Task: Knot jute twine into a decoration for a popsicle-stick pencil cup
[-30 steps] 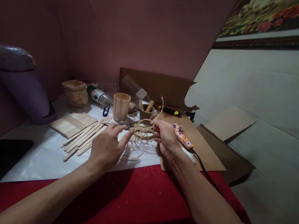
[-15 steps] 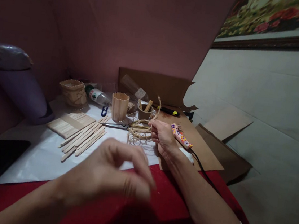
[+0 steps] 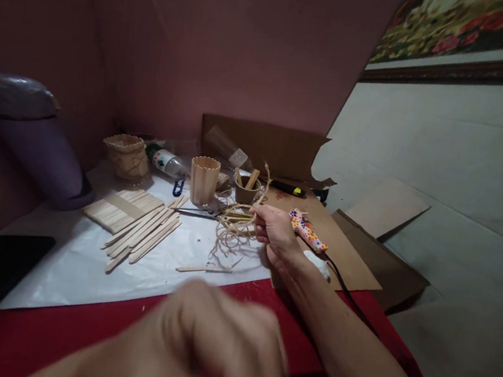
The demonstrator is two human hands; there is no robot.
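Observation:
Pinched between the fingertips of my right hand (image 3: 277, 234) is a strand of jute twine (image 3: 267, 181), its frayed end pointing up. More twine lies in loose loops just left of that hand, over a pair of scissors (image 3: 198, 213). My left hand (image 3: 214, 343) is close to the camera above the red cloth. Its fingers curl downward, but blur hides their tips and whatever they may hold. Beyond the twine stands a cup made of craft sticks (image 3: 203, 182). A single craft stick (image 3: 193, 268) lies near the front edge of the white sheet.
Loose craft sticks (image 3: 145, 236) and a banded bundle (image 3: 123, 209) lie left. A glue gun (image 3: 308, 232) with a black cord rests on cardboard (image 3: 352, 268) at right. Behind are a small pot (image 3: 246, 193), a utility knife (image 3: 289, 188), a plastic bottle (image 3: 167, 163) and a decorated cup (image 3: 125, 158).
My left hand has moved down and nearer the camera, uncovering the single craft stick on the sheet. My right hand keeps its pinch on the twine in nearly the same place.

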